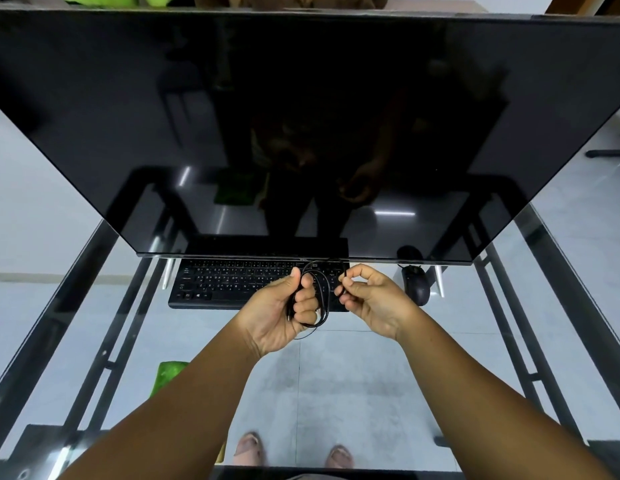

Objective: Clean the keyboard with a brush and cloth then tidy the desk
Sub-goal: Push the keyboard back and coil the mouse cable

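Note:
A black keyboard [229, 284] lies on the glass desk [336, 375] under the lower edge of the big dark screen. Above its right part, my left hand [280, 311] grips a coiled thin black cable [320, 299], with loops around its curled fingers. My right hand [369, 299] pinches a strand of the same cable between thumb and fingers, just right of the coil. A green cloth [170, 374] lies at the desk's left, partly hidden by my left forearm. No brush is visible.
A large black monitor [301, 133] fills the upper view and overhangs the keyboard. A black mouse [416, 285] sits right of the keyboard. Metal frame bars [502, 306] show through the glass, and my feet [291, 452] stand on the floor below.

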{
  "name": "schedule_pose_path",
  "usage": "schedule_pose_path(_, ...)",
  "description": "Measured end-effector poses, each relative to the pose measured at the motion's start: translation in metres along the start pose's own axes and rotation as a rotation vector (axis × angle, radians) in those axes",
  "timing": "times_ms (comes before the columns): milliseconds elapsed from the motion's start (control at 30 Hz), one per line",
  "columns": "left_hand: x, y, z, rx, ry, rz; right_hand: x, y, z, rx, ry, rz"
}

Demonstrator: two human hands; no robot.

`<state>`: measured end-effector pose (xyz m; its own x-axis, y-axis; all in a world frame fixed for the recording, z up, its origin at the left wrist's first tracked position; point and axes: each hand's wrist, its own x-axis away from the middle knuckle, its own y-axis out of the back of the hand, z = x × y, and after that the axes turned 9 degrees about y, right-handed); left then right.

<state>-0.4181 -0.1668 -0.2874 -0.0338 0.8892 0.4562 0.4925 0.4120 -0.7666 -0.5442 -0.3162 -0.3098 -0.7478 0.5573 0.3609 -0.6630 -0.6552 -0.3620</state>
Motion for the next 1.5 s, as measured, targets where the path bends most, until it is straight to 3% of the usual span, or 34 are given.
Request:
schedule_pose_path(500, 0.007, 0.008, 0.001, -0.416, -0.041, -0.139, 0.006, 0.002, 0.014, 0.155, -0.079, 0.142)
schedule_pose_path(733, 0.008, 0.013, 0.004, -0.551, -0.048, -0.204, 0.004, 0.0, 0.011, 0.101, 0.002, -0.027)
schedule_pose_path(900, 0.006, 0.01, 0.009, -0.551, -0.097, -0.22, 0.008, -0.006, 0.013, 0.065, -0.05, 0.038)
schedule_pose_path(1200, 0.004, 0.016, 0.006, -0.848, -0.186, -0.439, 0.013, -0.001, 0.014, 0.267, -0.098, 0.142)
schedule_pose_path(1500, 0.003, 0.017, 0.004, -0.776, -0.172, -0.532, 0.012, -0.005, 0.015, 0.554, -0.034, 0.163)
